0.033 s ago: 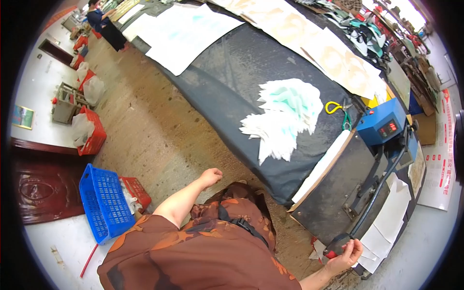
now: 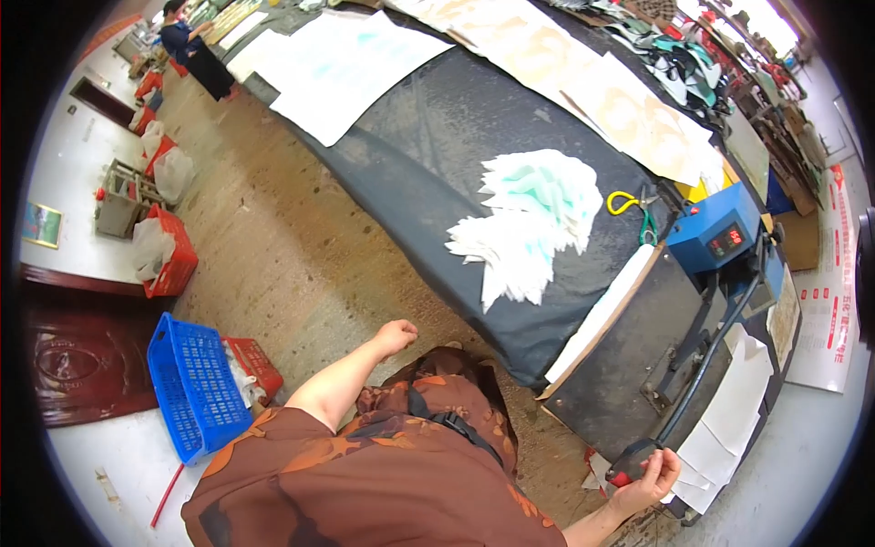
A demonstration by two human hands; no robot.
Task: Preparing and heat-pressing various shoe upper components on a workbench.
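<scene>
Lever (image 2: 689,395) running down from three to four o'clock, right hand (image 2: 649,479) at its lower end, beside a dark, red-marked knob (image 2: 629,459). Fingers bent; contact likely, but cannot tell whether clamped on lever or knob. Left hand (image 2: 396,337) just off centre toward seven o'clock, loosely curled, nothing visible in it; cannot tell whether fully closed.

Dark press plate (image 2: 611,365) toward four o'clock, apparently lowered; anything beneath it hidden. White strip (image 2: 602,314) along its ten o'clock edge. Blue control box (image 2: 715,232) near three, display lit.

Seemingly done: cutting of the white and pale-green pieces (image 2: 529,228), heaped at two o'clock on the dark table (image 2: 419,137). Seemingly left: larger pale-blue-patched sheets (image 2: 365,73) at eleven, orange-patterned sheets (image 2: 583,96) at one. Overall, probably partway through, with pressing perhaps underway.
</scene>
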